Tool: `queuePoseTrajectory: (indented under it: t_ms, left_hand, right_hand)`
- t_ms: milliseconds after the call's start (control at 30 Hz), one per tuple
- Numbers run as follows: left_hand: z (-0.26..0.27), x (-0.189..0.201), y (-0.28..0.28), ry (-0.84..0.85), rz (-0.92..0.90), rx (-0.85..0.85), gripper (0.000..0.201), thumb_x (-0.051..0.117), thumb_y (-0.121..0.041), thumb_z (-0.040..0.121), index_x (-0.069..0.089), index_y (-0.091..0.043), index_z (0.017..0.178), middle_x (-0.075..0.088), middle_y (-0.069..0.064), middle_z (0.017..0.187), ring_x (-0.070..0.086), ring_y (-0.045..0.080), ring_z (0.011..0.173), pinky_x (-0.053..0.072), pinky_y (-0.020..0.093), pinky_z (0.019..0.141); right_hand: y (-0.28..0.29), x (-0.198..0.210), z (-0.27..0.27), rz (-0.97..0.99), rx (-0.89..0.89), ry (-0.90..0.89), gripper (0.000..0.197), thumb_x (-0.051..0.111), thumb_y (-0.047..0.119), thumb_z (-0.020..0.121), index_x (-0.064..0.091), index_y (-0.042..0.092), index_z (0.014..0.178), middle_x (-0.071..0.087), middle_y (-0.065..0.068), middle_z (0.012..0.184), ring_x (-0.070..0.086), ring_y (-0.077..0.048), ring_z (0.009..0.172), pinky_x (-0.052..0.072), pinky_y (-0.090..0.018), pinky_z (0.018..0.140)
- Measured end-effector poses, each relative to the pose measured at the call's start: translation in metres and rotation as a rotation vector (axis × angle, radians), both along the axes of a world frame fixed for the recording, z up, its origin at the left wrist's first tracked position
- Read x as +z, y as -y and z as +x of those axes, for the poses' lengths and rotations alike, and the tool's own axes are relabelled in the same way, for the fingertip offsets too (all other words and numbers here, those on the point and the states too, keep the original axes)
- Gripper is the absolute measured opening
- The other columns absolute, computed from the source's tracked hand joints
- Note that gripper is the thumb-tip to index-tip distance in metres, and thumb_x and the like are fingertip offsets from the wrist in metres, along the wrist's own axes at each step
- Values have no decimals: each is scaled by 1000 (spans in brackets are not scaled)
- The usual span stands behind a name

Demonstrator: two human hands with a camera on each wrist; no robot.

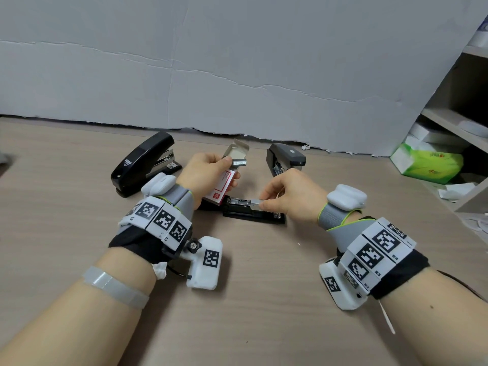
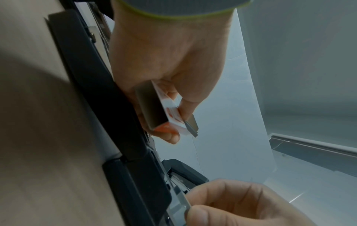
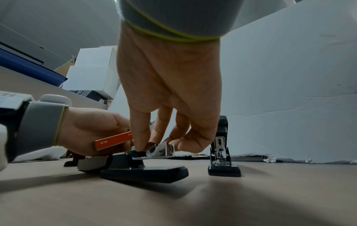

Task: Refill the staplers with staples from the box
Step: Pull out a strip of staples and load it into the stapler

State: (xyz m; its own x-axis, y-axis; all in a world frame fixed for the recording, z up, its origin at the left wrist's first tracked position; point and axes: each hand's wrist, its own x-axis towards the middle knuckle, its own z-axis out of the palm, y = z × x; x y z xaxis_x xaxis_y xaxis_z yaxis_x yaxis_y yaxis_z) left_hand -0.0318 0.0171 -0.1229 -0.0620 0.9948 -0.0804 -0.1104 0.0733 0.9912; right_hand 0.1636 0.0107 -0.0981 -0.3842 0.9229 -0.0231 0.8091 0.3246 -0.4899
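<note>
My left hand (image 1: 224, 165) grips a red and white staple box (image 1: 223, 187) with its flap open. A block of staples (image 1: 239, 162) sticks out of the box's top under my thumb. The same staple box (image 2: 160, 113) shows in the left wrist view. My right hand (image 1: 264, 200) pinches a staple strip (image 1: 254, 202) over the metal magazine (image 3: 162, 150) of an opened black stapler (image 1: 253, 215) lying flat on the table. A closed black stapler (image 1: 145, 162) sits at the back left. A third stapler (image 1: 285, 159) stands behind with its top raised.
A grey cardboard sheet (image 1: 237, 75) stands along the back of the wooden table (image 1: 237, 313). At the right, shelves (image 1: 454, 122) hold white boxes, and a green tissue pack (image 1: 427, 162) lies there. White boxes (image 3: 92, 73) are stacked at the left in the right wrist view.
</note>
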Motion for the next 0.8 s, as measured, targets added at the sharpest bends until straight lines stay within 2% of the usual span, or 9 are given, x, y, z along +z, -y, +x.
queuePoseTrajectory:
  t_ms: [100, 200, 267, 333, 433, 533, 667, 733, 800]
  left_hand:
    - [0, -1, 0, -3, 5, -2, 18, 53, -19, 101, 53, -8, 86, 71, 17, 83, 65, 21, 59, 56, 28, 58]
    - [-1, -2, -2, -9, 6, -1, 17, 53, -19, 100, 55, -4, 93, 71, 18, 84, 66, 21, 61, 56, 29, 59]
    - [-2, -3, -2, -5, 4, 0, 17, 53, -19, 100, 56, -5, 92, 72, 17, 84, 66, 21, 60, 56, 29, 59]
    - [-1, -3, -2, -2, 5, -2, 19, 54, -19, 100, 55, -8, 85, 72, 18, 83, 66, 21, 61, 57, 29, 59]
    - [-2, -4, -3, -23, 8, 9, 23, 54, -20, 100, 53, -12, 79, 73, 17, 82, 66, 22, 61, 56, 28, 58]
    - [-2, -4, -4, -24, -1, 18, 22, 54, -20, 100, 53, -11, 79, 73, 16, 82, 67, 22, 62, 57, 28, 57]
    - [-3, -5, -4, -23, -9, 19, 20, 53, -19, 100, 54, -10, 83, 72, 18, 83, 67, 23, 64, 57, 32, 65]
    - [-3, -5, -3, -32, -7, 19, 19, 53, -19, 100, 55, -10, 84, 72, 18, 84, 68, 23, 65, 57, 34, 68]
    - [-4, -4, -2, -41, -8, 25, 18, 53, -19, 100, 54, -10, 85, 72, 18, 85, 67, 24, 66, 56, 36, 71]
  right_hand:
    - [0, -1, 0, 1, 1, 14, 9, 80, 25, 75, 72, 21, 74, 63, 12, 63, 54, 0, 55, 39, -15, 55]
    - [0, -1, -1, 1, 1, 16, 10, 81, 24, 75, 71, 22, 77, 64, 11, 65, 55, -1, 56, 40, -17, 57]
    - [0, 0, -1, 4, 11, 16, 15, 80, 24, 75, 72, 24, 87, 64, 10, 71, 56, -4, 59, 42, -20, 62]
    - [3, 1, 1, 23, 56, 64, 27, 78, 24, 77, 71, 28, 103, 63, 9, 82, 56, -6, 65, 44, -23, 69]
    - [9, 3, 0, 69, 173, 177, 35, 72, 23, 83, 70, 32, 116, 57, 5, 97, 55, -13, 81, 46, -28, 83]
    - [12, 2, 2, 66, 209, 224, 34, 67, 24, 87, 69, 34, 119, 59, -2, 106, 54, -17, 94, 44, -32, 90]
    - [13, 3, 8, 47, 193, 224, 34, 65, 26, 89, 67, 36, 121, 58, -3, 109, 47, -12, 88, 41, -27, 88]
    - [15, 3, 14, 34, 171, 215, 32, 65, 28, 89, 68, 36, 120, 58, -4, 109, 51, -13, 90, 43, -30, 91]
    - [16, 3, 21, 19, 145, 195, 30, 65, 28, 89, 69, 35, 119, 60, -3, 108, 55, -12, 91, 44, -27, 89]
